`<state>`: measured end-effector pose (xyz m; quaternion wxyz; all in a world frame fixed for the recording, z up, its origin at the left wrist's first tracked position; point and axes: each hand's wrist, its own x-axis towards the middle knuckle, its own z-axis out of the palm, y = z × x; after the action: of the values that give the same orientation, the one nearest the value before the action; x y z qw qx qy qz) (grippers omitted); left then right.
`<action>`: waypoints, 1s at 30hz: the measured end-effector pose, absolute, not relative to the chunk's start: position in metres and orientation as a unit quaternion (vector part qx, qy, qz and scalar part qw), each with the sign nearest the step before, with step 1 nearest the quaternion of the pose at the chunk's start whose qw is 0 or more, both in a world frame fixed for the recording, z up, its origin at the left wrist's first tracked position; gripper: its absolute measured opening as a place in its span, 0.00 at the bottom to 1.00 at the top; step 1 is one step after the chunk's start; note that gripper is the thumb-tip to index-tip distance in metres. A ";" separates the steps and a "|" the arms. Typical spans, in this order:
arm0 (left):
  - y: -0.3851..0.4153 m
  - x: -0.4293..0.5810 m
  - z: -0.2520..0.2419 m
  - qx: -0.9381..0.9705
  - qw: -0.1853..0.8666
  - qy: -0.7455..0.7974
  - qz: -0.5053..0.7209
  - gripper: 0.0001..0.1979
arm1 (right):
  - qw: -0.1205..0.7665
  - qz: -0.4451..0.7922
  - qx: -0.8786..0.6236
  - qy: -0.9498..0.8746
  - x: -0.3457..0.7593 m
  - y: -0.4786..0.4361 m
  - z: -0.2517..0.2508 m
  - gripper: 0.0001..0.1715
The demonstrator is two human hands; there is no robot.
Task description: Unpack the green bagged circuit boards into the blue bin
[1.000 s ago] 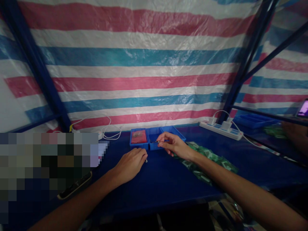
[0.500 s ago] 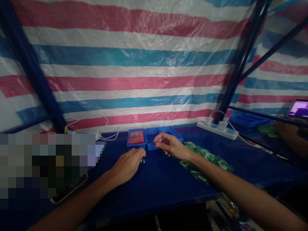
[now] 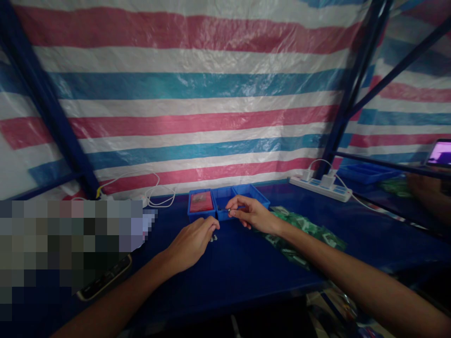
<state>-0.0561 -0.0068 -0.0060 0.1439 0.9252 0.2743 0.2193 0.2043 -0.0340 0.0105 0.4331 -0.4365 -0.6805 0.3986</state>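
A part (image 3: 229, 211) is still pinched by the right hand (image 3: 251, 215) over the centre tray (image 3: 219, 216), the left hand (image 3: 192, 243) kept loosely curled by a bolt (image 3: 213, 239).

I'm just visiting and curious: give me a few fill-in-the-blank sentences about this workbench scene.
Of the three blue bins, the leftmost holds a ___ packet.
The right hand pinches a small metal part at the ___ one.
The green bags lie under the ___ forearm.
Missing words: red; middle; right.
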 end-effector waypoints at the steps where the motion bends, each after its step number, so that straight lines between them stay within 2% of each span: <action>1: -0.007 -0.056 -0.005 0.925 0.135 0.275 0.224 0.13 | 0.434 0.399 -0.434 -0.681 0.204 -0.034 0.011 0.16; 4: -0.010 -0.057 -0.001 0.932 0.111 0.254 0.234 0.09 | 0.435 0.402 -0.426 -0.684 0.205 -0.034 0.010 0.17; 10: -0.014 -0.058 0.001 0.944 0.092 0.240 0.208 0.19 | 0.438 0.403 -0.420 -0.686 0.207 -0.032 0.009 0.16; 26: -0.005 -0.059 -0.005 0.940 0.121 0.244 0.206 0.11 | 0.430 0.409 -0.429 -0.681 0.208 -0.034 0.011 0.22; 30: -0.009 -0.060 -0.003 0.942 0.112 0.247 0.200 0.14 | 0.433 0.409 -0.427 -0.680 0.208 -0.033 0.010 0.22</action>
<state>-0.0598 -0.0091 -0.0027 0.1118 0.9417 0.2466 0.1996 0.2079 -0.0328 0.0105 0.4327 -0.4270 -0.6803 0.4095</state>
